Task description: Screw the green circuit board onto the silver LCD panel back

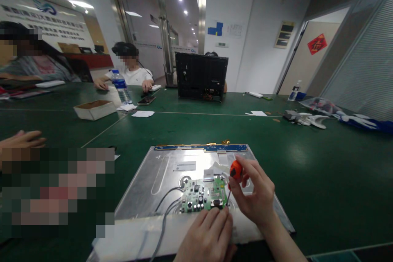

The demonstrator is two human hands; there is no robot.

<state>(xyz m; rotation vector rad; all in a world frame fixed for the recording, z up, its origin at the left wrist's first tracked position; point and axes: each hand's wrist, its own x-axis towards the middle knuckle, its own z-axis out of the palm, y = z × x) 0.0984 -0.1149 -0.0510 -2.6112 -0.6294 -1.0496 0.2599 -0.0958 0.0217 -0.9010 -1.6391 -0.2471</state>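
My right hand grips the orange and black handle of a short screwdriver. Its thin shaft points down to the lower right corner of a green circuit board. The board lies on the metal back of a flat display panel. Close to the screwdriver tip, my left hand has its fingers curled together at the board's lower edge. What those fingers may pinch is hidden. Grey cables run from the board's left side, and a blue circuit strip lines the panel's far edge.
Across the green table stands a black monitor, its back towards me. A white box, a water bottle and a phone lie to the left. Another person's hand reaches in at left; other people sit opposite.
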